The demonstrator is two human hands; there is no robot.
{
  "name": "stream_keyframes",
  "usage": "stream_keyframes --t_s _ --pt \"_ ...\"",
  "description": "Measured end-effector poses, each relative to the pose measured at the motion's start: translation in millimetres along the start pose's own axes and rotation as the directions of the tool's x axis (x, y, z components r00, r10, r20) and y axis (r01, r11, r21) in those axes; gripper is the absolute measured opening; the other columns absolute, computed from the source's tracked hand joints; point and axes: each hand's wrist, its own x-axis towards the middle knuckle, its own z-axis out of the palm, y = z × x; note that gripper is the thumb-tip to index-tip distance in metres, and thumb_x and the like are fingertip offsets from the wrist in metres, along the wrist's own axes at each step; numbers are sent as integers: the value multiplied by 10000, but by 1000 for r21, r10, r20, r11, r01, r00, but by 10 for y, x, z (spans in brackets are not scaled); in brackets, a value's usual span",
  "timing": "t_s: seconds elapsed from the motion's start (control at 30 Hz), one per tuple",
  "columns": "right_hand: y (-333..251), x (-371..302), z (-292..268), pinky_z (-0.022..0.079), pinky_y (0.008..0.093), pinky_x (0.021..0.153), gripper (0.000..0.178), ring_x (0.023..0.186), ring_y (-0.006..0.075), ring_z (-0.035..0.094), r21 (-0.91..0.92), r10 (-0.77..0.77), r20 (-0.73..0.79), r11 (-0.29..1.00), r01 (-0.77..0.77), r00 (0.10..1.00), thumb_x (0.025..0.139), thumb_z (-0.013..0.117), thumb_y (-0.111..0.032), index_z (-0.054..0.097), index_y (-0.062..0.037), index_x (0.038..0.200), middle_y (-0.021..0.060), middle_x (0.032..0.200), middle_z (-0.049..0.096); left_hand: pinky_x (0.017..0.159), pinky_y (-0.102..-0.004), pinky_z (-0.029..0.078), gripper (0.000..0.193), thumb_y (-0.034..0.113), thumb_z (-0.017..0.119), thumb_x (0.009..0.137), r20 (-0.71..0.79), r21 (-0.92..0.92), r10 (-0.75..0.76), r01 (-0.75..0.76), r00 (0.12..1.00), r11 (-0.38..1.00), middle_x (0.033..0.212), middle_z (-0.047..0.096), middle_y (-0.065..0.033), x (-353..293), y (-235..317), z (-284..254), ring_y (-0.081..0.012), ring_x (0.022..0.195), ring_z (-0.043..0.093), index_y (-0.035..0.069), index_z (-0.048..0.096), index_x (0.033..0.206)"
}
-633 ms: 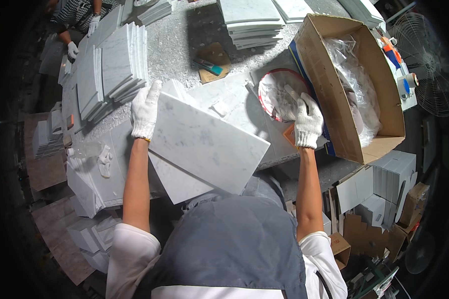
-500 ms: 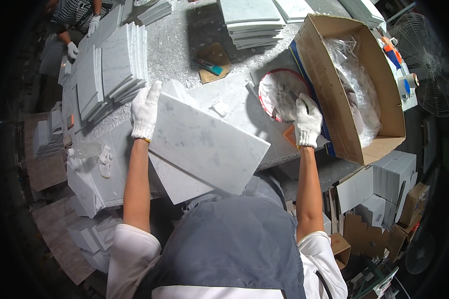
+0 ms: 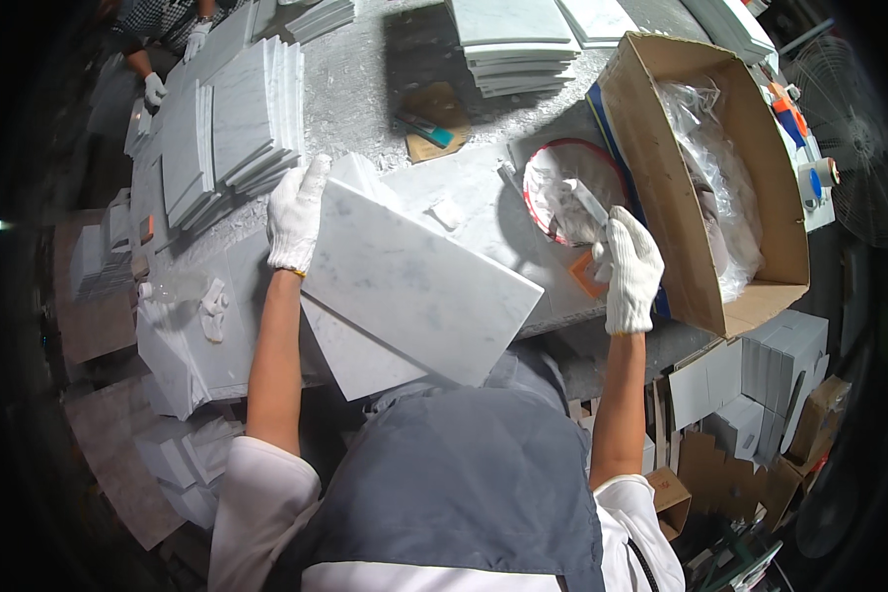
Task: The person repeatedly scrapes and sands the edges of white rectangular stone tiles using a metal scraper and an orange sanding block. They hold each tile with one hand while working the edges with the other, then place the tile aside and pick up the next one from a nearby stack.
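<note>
The right hand [image 3: 633, 271] has drawn back a little from the red-rimmed bowl [image 3: 527, 197], its fingers closed around a small scraper [image 3: 587, 202]; the blade now shows plainly over the bowl, so the scooping seems finished. The left hand [image 3: 296, 212] stays at the left corner of the marble tile [image 3: 419, 276], on the table [image 3: 345, 99]; I cannot tell how tightly it grips.
</note>
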Motion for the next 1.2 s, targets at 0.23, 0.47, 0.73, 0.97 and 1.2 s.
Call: stream_keyframes --t_s 0.23,0.47,0.73,0.97,1.2 --pt "-411 -701 170 407 187 416 339 528 63 584 -29 146 237 989 -143 961 951 690 -167 676 33 1225 64 877 724 768 -347 477 529 520 642 975 -7 -15 -13 13 1000 1000 809 650 -121 -29 37 -29 -186 772 579 -5 696 957" --pt "-445 -836 307 399 209 443 285 498 51 538 -198 187 320 972 -128 929 934 737 -149 727 3 1175 33 815 716 775 -352 486 530 527 642 972 -50 -41 27 -29 998 999 823 671 -114 -45 27 -36 -189 789 607 1 702 978" --pt "-400 -831 359 391 207 447 287 501 42 525 -268 15 336 960 80 942 925 745 -134 728 12 1172 27 799 707 775 -363 492 543 557 633 965 -21 -76 -10 8 1000 997 824 680 -134 -23 -61 -12 -235 782 623 19 708 986" --pt "-455 -887 384 393 208 450 272 509 44 530 -266 34 326 962 57 945 925 746 -113 731 11 1167 29 805 709 782 -375 499 555 570 620 966 -34 -35 30 -31 999 999 843 690 -143 -28 -72 -14 -260 797 641 23 710 995" --pt "-445 -888 384 410 205 482 280 548 38 545 -249 3 324 965 83 946 920 754 -114 733 9 1171 24 814 711 791 -381 502 553 572 615 967 -19 -27 7 -7 1000 1000 861 698 -149 -21 -84 -19 -274 823 659 28 713 1003"
